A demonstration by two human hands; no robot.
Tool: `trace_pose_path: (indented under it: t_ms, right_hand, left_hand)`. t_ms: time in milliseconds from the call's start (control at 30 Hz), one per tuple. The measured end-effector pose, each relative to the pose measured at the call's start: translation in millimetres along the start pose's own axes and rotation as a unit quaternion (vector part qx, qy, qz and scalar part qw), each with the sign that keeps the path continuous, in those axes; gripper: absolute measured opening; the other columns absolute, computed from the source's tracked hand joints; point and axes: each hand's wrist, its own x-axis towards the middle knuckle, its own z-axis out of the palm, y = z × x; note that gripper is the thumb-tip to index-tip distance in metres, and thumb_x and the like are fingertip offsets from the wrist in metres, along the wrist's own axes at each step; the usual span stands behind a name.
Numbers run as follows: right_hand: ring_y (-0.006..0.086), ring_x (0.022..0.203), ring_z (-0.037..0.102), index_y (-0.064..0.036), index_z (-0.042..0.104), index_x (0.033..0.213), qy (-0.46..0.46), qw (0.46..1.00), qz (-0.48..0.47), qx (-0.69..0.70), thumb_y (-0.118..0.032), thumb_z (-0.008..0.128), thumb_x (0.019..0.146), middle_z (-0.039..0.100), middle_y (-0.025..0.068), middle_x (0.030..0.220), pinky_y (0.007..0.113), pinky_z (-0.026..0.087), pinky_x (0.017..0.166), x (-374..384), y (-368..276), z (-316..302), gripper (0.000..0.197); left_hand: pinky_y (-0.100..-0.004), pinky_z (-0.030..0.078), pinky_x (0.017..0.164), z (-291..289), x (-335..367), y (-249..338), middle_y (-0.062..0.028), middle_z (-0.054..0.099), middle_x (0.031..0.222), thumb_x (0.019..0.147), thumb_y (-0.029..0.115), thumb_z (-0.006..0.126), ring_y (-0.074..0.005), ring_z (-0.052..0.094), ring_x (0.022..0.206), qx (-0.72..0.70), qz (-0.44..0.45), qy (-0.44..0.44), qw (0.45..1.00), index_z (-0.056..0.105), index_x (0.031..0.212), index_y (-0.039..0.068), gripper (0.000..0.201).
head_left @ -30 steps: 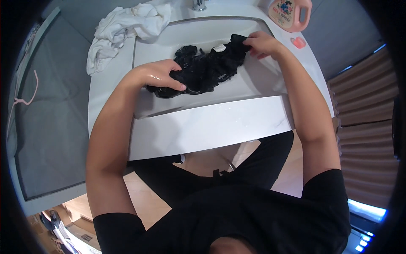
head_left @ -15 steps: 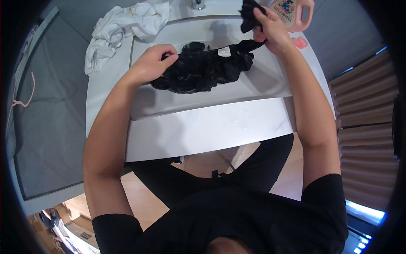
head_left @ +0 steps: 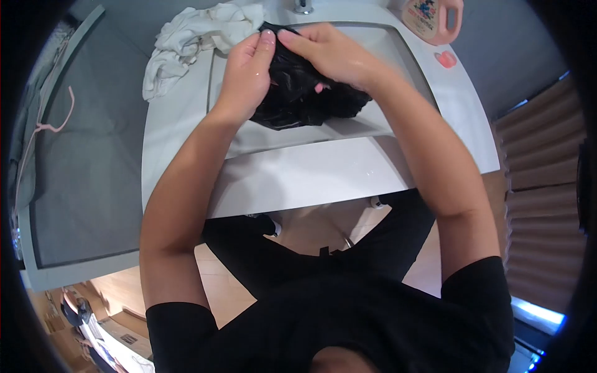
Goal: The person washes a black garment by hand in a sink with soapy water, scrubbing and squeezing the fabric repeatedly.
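Observation:
A wet, shiny black garment (head_left: 298, 102) hangs bunched between my hands over the white sink (head_left: 398, 68). My left hand (head_left: 249, 74) pinches its upper edge, thumb pointing away from me. Close beside it, my right hand (head_left: 329, 53) grips the same edge, the two thumbs almost meeting. The garment's lower folds droop into the basin. A small pink spot, perhaps a fingertip, shows through the folds below my right hand. The kind of garment cannot be made out.
White crumpled fabric (head_left: 186, 46) lies at the counter's far left corner. On the right stand a pink jug (head_left: 433, 22) with a handle and a small pink cap (head_left: 446, 59). Behind the sink is a chrome faucet (head_left: 303, 6). A pink hanger (head_left: 62, 118) hangs left.
My right hand has moved left from beside the jug to join my left hand, which has shifted away from me and right. The garment, stretched sideways before, is now gathered between them.

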Motion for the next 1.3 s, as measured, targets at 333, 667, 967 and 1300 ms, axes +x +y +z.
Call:
trace_pose_path:
  t_ms: [333, 667, 967, 1300]
  right_hand:
    - [0.0172, 0.056, 0.056, -0.0009, 0.065, 0.081, -0.019, 0.987, 0.019, -0.158, -0.038, 0.063, 0.096, 0.061, 0.0083, 0.065, 0.034, 0.047, 0.058, 15.8, 55.1, -17.5, 0.04]
    - [0.0083, 0.057, 0.053, -0.005, 0.057, 0.091, -0.022, 0.999, -0.038, -0.027, -0.011, 0.072, 0.086, 0.057, 0.0002, 0.073, 0.025, 0.041, 0.051, -2.3, 37.2, -10.5, 0.017]
    - [0.0084, 0.05, 0.043, -0.0071, 0.058, 0.088, -0.117, 0.956, -0.016, 0.27, -0.019, 0.063, 0.089, 0.055, -0.0006, 0.071, 0.022, 0.031, 0.043, 16.9, 56.8, -61.4, 0.013]
    - [0.0135, 0.052, 0.054, -0.0032, 0.062, 0.087, 0.035, 0.986, 0.056, 0.15, -0.032, 0.049, 0.103, 0.06, 0.0036, 0.067, 0.03, 0.043, 0.046, 14.9, 37.1, -15.4, 0.035]
  left_hand:
    - [-0.0327, 0.049, 0.076, -2.4, 13.8, -14.7, -0.0081, 0.063, 0.092, 0.108, 0.026, 0.04, -0.0162, 0.058, 0.081, -0.137, -0.081, 0.174, 0.972, 0.057, 0.098, -0.001, 0.034]
    - [-0.0391, 0.048, 0.063, 8.1, 35.6, -13.5, -0.0089, 0.063, 0.074, 0.086, 0.019, 0.063, -0.0187, 0.06, 0.071, 0.025, -0.231, 0.018, 0.972, 0.063, 0.075, -0.003, 0.025]
    - [-0.0244, 0.039, 0.059, 29.9, 17.1, -8.4, -0.0018, 0.06, 0.075, 0.105, 0.051, 0.037, -0.0086, 0.05, 0.062, 0.144, -0.08, -0.113, 0.98, 0.066, 0.089, 0.003, 0.058]
    - [-0.0251, 0.036, 0.047, 8.9, 34.8, -26.5, -0.0002, 0.054, 0.075, 0.104, 0.041, 0.049, -0.0115, 0.049, 0.059, -0.03, -0.168, 0.124, 0.977, 0.056, 0.095, 0.009, 0.034]
